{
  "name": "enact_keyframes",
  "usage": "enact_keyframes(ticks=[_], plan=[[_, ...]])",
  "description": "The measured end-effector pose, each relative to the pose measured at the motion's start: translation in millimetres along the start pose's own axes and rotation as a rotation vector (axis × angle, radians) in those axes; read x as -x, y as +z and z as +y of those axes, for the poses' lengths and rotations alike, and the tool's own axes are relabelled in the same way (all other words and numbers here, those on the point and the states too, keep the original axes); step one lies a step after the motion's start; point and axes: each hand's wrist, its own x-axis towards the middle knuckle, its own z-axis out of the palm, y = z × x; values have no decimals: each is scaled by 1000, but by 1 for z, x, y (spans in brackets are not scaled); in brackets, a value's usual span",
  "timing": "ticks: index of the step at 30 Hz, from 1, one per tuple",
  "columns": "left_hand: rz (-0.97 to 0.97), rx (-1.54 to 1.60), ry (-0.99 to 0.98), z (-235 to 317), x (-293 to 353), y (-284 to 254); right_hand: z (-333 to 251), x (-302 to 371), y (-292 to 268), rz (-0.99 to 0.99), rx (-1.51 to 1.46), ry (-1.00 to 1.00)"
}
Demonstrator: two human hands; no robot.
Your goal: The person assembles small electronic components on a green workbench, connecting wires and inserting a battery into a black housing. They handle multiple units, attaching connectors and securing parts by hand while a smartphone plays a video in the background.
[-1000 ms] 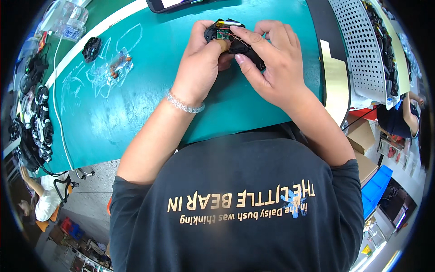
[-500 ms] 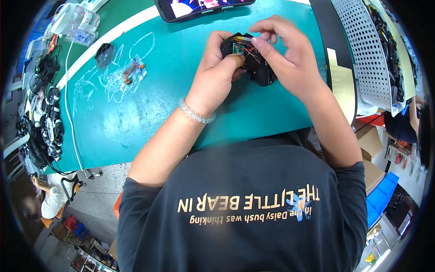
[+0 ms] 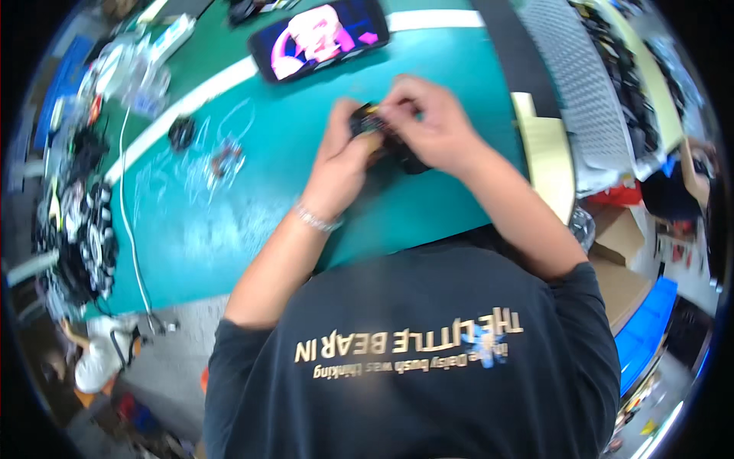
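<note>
My left hand (image 3: 342,157) is closed round a black plastic housing (image 3: 414,162) of an electronic device, its thumb at the near side. The housing is open on top; a half second earlier it showed a green circuit board and thin red wires, which motion now blurs. My right hand (image 3: 432,126) reaches over the housing from the right. Its thumb and forefinger are pinched together at the top of the housing, beside a small yellow piece (image 3: 372,109). What lies between those fingertips is too blurred to make out.
A phone (image 3: 319,40) with a lit screen lies beyond my hands. Small orange-brown parts (image 3: 226,161) and a round black part (image 3: 182,133) lie left on the green table (image 3: 222,245). A white cable (image 3: 130,222), black cable bundles and a perforated white bin (image 3: 569,84) flank it.
The whole view has shifted, so the phone shows more fully. My right fingers have come together at the housing's top; before, they were more spread. My left hand keeps its hold.
</note>
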Motion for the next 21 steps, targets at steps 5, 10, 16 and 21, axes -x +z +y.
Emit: enact_keyframes(ticks=[5, 10, 16, 21], plan=[[178, 78, 152, -8, 9, 4, -1, 0, 8, 175, 125, -244], [85, 183, 268, -14, -1, 12, -13, 26, -7, -49, 227, 88], [-138, -51, 386, -15, 13, 22, -16, 43, -17, 47, -334, 170], [-229, -177, 341, -16, 7, 25, -54, 34, -114, 341, -190, 147]])
